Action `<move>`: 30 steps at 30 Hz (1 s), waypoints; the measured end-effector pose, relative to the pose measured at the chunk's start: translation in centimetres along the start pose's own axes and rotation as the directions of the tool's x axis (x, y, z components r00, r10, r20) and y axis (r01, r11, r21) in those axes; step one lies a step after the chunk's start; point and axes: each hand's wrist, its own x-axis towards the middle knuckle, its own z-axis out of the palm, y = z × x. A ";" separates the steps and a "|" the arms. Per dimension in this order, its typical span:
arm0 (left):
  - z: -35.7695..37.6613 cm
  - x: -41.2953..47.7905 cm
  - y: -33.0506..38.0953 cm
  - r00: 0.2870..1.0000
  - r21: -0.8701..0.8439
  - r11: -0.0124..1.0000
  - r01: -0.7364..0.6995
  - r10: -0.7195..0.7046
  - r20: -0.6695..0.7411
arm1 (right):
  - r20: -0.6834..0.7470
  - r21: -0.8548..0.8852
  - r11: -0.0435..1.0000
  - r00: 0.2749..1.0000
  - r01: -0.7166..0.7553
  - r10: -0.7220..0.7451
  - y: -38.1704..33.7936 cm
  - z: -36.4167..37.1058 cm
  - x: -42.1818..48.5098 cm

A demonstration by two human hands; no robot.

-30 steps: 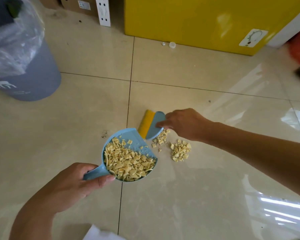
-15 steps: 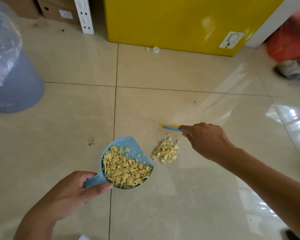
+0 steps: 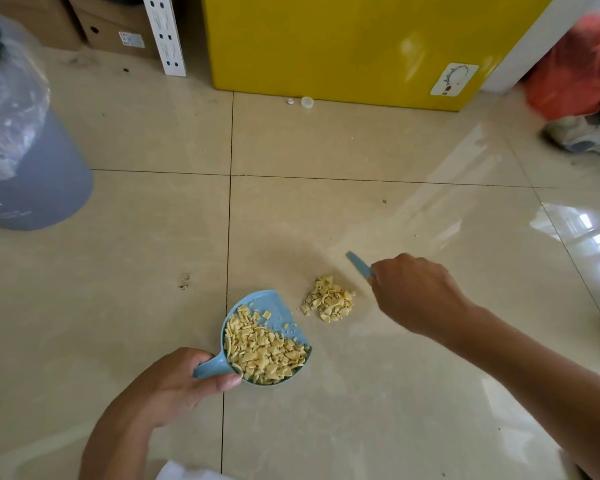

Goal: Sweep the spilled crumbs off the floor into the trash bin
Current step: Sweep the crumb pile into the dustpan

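With most crumbs already in the dustpan (image 3: 267, 337) gripped by the left hand (image 3: 174, 382), one small pile of crumbs (image 3: 329, 303) remains on the floor (image 3: 395, 393) beside the right hand (image 3: 413, 292) gripping the brush (image 3: 358, 264), and the trash bin (image 3: 28, 168) awaits emptying.

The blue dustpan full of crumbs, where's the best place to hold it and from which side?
By its short handle, from the near side, as the left hand grips it now. On the dustpan the handle juts toward the person, the open lip faces the loose crumb pile, and the pan is heaped, so hold it level.
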 end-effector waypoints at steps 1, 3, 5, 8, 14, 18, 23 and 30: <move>0.3 0.2 0.1 1.000 0.030 1.000 0.001 -0.001 -0.009 | 0.014 0.031 0.999 0.999 -0.031 0.030 0.6 0.2 0.4; 1.0 0.5 0.3 1.000 0.063 0.998 -0.010 0.010 -0.002 | 0.073 0.127 0.989 0.995 -0.072 0.063 1.4 0.6 1.4; 1.6 0.9 0.5 1.000 0.076 0.997 -0.015 0.014 0.005 | 0.122 0.199 0.978 0.992 -0.065 0.041 0.9 1.0 2.0; 2.0 1.2 0.6 1.000 0.095 0.995 -0.013 0.012 0.013 | 0.118 0.201 0.979 0.992 0.022 -0.047 -1.5 1.4 2.1; 2.3 1.5 0.7 0.999 0.094 0.995 -0.030 0.026 0.042 | 0.144 0.411 0.894 0.956 0.175 -0.254 -5.6 -0.5 1.3; 2.3 1.6 0.4 0.999 0.067 0.997 -0.023 0.021 0.034 | 0.168 0.547 0.818 0.934 0.179 -0.316 -5.4 -2.7 0.0; 2.3 1.8 0.0 0.999 0.078 0.997 -0.029 0.025 0.049 | 0.183 0.537 0.841 0.966 0.059 -0.184 -2.5 -4.1 0.6; 2.3 1.8 0.1 0.998 0.079 0.996 -0.040 0.035 0.057 | 0.310 0.251 0.968 0.948 -0.012 -0.068 -1.9 -1.6 0.4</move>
